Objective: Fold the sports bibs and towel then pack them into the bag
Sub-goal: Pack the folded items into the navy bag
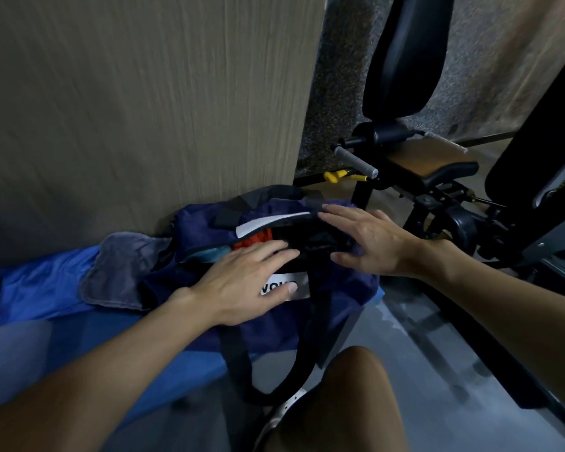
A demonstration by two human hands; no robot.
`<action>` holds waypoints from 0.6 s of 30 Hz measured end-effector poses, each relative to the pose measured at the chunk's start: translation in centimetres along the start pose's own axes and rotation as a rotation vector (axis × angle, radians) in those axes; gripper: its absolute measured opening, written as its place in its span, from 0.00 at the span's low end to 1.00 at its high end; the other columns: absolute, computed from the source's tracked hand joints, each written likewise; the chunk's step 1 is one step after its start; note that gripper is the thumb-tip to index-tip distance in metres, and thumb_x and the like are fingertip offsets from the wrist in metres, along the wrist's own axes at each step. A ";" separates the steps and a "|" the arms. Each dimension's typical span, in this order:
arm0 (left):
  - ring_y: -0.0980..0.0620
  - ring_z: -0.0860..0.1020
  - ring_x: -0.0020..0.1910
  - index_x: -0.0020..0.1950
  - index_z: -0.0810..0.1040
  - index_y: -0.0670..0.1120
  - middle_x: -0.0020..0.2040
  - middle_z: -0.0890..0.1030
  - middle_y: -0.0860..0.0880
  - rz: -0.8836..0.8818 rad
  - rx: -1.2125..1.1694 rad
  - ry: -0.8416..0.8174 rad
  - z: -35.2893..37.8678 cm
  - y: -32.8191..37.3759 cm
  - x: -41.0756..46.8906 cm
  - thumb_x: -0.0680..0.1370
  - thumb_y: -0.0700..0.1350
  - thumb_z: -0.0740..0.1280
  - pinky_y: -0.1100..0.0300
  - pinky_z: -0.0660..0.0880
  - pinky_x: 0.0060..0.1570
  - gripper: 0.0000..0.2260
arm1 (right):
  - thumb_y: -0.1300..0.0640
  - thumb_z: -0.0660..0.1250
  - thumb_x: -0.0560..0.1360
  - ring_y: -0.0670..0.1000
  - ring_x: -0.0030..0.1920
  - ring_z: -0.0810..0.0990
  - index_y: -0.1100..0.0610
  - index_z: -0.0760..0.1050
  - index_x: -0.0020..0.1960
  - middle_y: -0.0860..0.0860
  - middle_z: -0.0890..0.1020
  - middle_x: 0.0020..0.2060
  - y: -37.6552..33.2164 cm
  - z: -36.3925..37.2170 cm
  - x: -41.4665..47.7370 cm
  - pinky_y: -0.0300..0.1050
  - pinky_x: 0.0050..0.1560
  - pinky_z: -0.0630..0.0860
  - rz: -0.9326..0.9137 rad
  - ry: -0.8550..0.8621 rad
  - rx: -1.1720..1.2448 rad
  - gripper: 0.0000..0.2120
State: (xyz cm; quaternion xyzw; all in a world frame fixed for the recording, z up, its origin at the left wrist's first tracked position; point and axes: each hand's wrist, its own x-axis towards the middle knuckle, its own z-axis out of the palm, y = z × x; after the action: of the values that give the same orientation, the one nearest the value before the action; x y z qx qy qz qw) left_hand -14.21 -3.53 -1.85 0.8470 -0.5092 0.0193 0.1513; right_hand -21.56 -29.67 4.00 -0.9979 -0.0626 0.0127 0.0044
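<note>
Navy bag (307,308) holds an orange bib (253,241).

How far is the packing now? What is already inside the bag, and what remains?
Done, it seems: a red cloth and a light blue cloth, likely bibs, show inside the open navy bag. In hand: the left hand and right hand rest with straight fingers at the bag's mouth, gripping nothing. Left: the grey towel lies outside, beside the bag, not yet packed.
</note>
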 end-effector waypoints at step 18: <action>0.44 0.77 0.61 0.62 0.79 0.43 0.60 0.80 0.47 -0.755 -0.119 0.467 -3.9 -17.1 -19.6 0.76 0.54 0.57 0.50 0.72 0.62 0.22 | 0.48 0.65 0.77 0.53 0.67 0.72 0.55 0.73 0.68 0.51 0.75 0.66 -23.8 3.7 14.2 0.54 0.65 0.70 -0.451 -0.005 0.166 0.22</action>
State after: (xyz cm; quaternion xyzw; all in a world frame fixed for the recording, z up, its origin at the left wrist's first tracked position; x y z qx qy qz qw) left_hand -8.28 21.76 -5.85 0.9363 -0.1167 0.1242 0.3070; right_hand -10.55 -4.25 0.17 -0.9549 -0.2826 0.0192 0.0889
